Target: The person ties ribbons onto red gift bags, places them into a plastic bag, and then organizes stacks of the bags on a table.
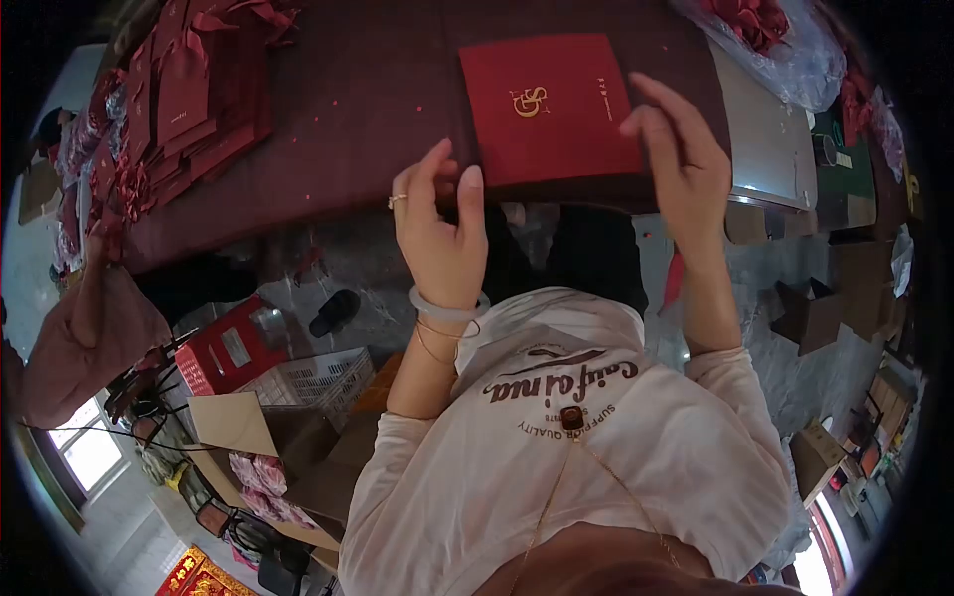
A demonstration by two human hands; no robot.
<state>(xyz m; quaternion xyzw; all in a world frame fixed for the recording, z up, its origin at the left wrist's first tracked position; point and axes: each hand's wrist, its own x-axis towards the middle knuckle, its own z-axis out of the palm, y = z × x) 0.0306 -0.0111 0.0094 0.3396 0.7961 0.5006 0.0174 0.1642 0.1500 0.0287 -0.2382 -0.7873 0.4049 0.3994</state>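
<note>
While the flat red gift bag point(547, 109) lies at the near edge of the maroon desk point(348, 99), your right hand point(686, 164) rests with fingers spread on its right edge. Your left hand point(437, 233) hovers at its near-left corner, grip apart. It looks light, thin and easily creased, so pinch it by the edges, not the printed face.

A flat red box point(550, 104) with a gold emblem lies on the dark table's near edge.

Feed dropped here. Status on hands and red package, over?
Left hand open at near corner of red package. Right hand open on its right edge. Package flat on maroon table.
</note>
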